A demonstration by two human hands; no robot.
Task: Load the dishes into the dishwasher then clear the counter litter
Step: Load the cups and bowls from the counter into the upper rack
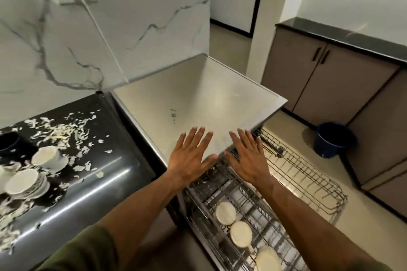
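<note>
Head view: flat hands (220,156) over dishwasher (198,94) edge

No readable text, labels, brands or numbers appear anywhere. The steel dishwasher top (198,94) carries only a few small dark marks (too blurred to tell if they are characters) toward its front left part.

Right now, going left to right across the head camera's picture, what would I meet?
Dark cup → stacked white dishes amid scattered litter on the black counter → left hand → right hand, both flat with straight fingers → pulled-out wire rack → blue bucket on the floor.
</note>
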